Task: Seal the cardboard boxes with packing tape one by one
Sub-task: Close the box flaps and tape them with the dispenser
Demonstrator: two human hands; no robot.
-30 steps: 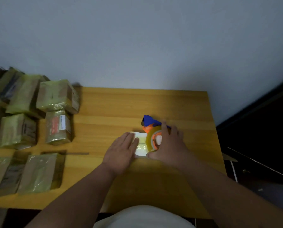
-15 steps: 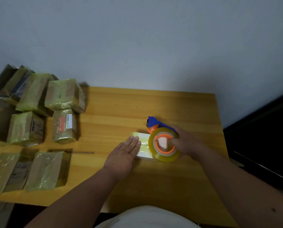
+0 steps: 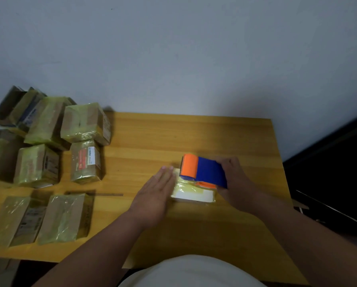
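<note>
the right hand has tipped the tape dispenser down onto the small white box mid-tabletop, grip clenched round it; left hand flat, steadying; probably laying tape.

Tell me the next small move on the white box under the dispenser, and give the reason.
Probably draw the tape dispenser on across the white box toward its uncovered near edge. The right hand grips the dispenser on the box's top, yellowish tape covers only part of that top, and the left hand lies flat against the box's left side, steadying it.
</note>
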